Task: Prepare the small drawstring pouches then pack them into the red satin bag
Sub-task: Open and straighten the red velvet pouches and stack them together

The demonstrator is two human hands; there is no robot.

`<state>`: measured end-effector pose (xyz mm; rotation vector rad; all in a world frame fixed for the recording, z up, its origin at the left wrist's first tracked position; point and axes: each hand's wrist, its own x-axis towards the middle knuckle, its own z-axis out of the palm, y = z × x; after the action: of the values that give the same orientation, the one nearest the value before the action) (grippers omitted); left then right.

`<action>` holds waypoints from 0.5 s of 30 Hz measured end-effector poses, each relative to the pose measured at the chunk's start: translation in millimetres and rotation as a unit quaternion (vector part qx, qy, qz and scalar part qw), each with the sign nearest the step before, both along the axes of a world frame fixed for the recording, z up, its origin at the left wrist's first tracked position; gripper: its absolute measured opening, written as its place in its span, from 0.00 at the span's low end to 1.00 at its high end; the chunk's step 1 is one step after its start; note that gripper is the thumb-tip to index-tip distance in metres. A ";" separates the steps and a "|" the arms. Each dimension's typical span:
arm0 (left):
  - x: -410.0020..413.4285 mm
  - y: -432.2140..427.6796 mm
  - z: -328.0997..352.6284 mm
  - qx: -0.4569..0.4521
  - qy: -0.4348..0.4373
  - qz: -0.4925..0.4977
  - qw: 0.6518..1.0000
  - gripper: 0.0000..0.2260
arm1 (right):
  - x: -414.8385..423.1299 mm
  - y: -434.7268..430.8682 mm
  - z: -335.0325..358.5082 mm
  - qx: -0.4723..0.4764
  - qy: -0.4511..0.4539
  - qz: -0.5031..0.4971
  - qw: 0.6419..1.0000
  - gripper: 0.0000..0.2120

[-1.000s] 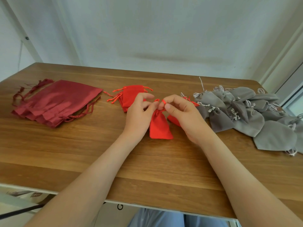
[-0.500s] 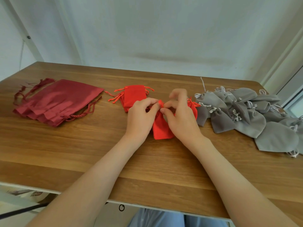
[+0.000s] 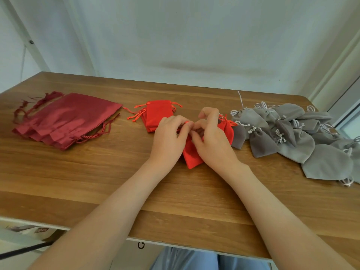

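Surface: a wooden table (image 3: pixel 97 182) with long plank grain running left to right, a rounded far-right corner and a pale strip along its near edge.
Room, 12 o'clock: a plain white wall (image 3: pixel 194 36) rises right behind the table's far edge, with a faint grey smudge across it.
Room, 10 o'clock: a slanting white strut (image 3: pixel 23 34) with one dark screw head crosses the wall.
Room, 2 o'clock: a white window frame (image 3: pixel 348 102) stands just beyond the table's corner.
Room, 6 o'clock: the person's lap (image 3: pixel 187 260) in light blue cloth shows below the table edge.
Task thing: a red pouch (image 3: pixel 191 158) lies at mid-table, its bottom corner toward 6 o'clock and its neck hidden between the hands.
Left hand (image 3: pixel 167 141): fingers curled, thumb and forefinger pinching the neck of the red pouch.
Right hand (image 3: pixel 212 145): fingers curled, closed on the same neck from the other side and lying over the pouch's body.
11 o'clock of the hands: a neat stack of small red pouches (image 3: pixel 158 115), cords trailing left.
9 o'clock: red satin bags (image 3: pixel 66 119) in a fanned stack, twisted cords at their near end, well apart from the hands.
3 o'clock: a heap of grey pouches (image 3: pixel 292 137) with white cords; a second red pouch (image 3: pixel 228 131) lies against its left edge.
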<state>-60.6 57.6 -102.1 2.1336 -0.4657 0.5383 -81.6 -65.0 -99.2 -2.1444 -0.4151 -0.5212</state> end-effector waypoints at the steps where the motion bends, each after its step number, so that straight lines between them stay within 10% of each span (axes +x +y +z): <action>1: 0.6 0.4 -0.5 -0.003 -0.001 0.009 1.000 0.06 | 0.3 1.4 -1.1 -0.002 0.006 0.003 1.000 0.19; 15: 3.9 1.8 2.8 -0.230 0.165 -0.089 0.955 0.10 | 11.4 -5.9 -0.9 0.173 0.171 0.003 0.970 0.13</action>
<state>-56.6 59.3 -99.3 1.6688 -0.3037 0.1580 -70.3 -70.9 -100.1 -1.8454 -0.1251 -0.1919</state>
